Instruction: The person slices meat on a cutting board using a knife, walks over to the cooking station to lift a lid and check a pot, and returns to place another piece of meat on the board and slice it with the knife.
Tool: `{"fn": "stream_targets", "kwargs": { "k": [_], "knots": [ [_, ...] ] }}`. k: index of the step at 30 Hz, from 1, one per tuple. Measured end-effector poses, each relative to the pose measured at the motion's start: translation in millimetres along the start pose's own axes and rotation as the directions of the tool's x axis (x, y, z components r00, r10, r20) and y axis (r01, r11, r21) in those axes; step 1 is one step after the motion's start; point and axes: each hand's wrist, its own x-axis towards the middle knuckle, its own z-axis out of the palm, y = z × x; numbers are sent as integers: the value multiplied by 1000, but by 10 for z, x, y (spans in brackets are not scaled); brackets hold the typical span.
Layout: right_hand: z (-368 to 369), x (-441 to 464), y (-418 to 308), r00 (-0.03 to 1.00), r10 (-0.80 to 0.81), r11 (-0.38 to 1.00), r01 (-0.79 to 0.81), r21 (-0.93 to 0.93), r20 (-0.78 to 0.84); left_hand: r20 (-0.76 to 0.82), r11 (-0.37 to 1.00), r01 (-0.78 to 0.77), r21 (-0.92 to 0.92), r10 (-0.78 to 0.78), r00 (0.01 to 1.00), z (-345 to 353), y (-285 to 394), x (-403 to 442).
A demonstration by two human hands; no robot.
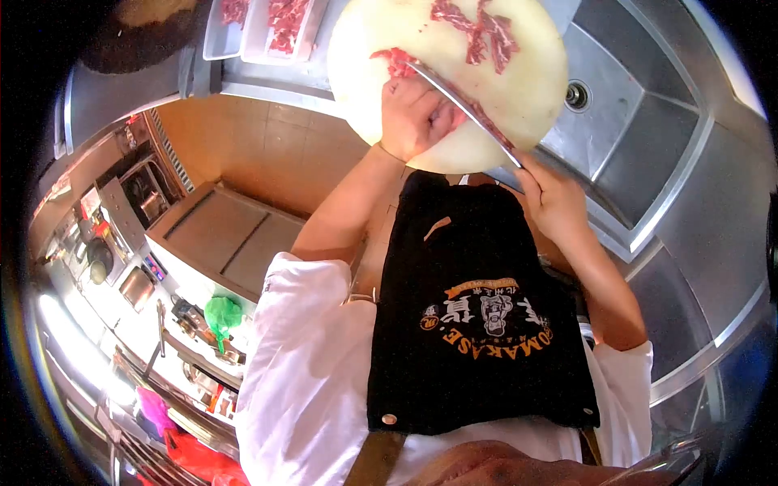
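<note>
My right hand (553,198) is closed round the handle end of a long knife (463,101). Its blade slants up and left across a round, pale cutting board (523,93). My left hand (412,117), fingers curled, presses a piece of raw red meat (395,61) onto the board beside the blade. Part of that meat pokes out past the fingertips, and more shows between the palm and the knife. Thin slices of raw meat (490,36) lie apart on the far side of the board.
A white tray (278,55) with cut meat stands left of the board, a second tray (217,49) next to it. On the right is a metal sink (592,134) with a drain. A metal cabinet (219,235) and cluttered shelves stand to the left.
</note>
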Motion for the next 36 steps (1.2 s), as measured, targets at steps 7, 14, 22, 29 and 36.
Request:
{"fn": "stream_targets", "kwargs": {
  "k": [7,14,22,29,36],
  "knots": [
    [279,1416,-341,993,-84,996,85,15,-89,-11,999,-22,-38,22,1000,-16,-8,-28],
    [-86,192,-162,998,-8,998,12,-65,60,2,998,-3,-67,3,1000,-45,-58,-70],
    [153,392,-278,1000,-9,998,9,66,-6,11,999,-9,-41,9,1000,-8,-40,-96],
    [86,-50,-47,1000,-9,997,11,71,-30,-5,998,13,-56,-13,1000,-3,-24,-63],
    [317,1503,-455,996,-72,977,82,197,-57,-10,995,-17,-95,16,1000,-8,-37,-63]
  ]
}}
